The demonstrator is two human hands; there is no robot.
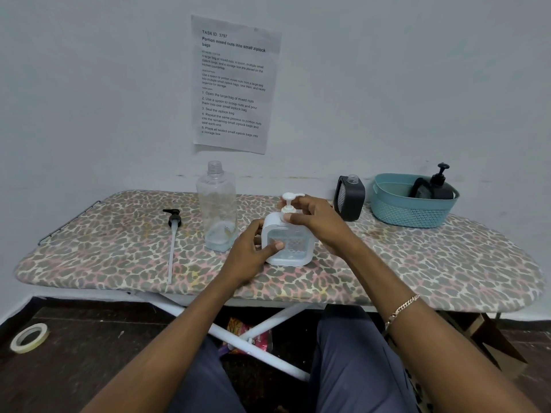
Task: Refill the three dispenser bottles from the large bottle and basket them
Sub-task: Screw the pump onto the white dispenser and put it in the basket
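A white dispenser bottle stands on the ironing board in the middle. My left hand grips its left side, thumb on the front. My right hand pinches the collar of its white pump at the neck. Just to the left stands the large clear bottle, uncapped, with a little liquid at the bottom. A black dispenser bottle without a pump stands at the back right. Another black dispenser bottle, pump on, lies in the teal basket.
A black pump with a long tube lies on the board to the left. A printed sheet hangs on the wall behind. On the floor at lower left lies a tape roll. The board's white legs cross below.
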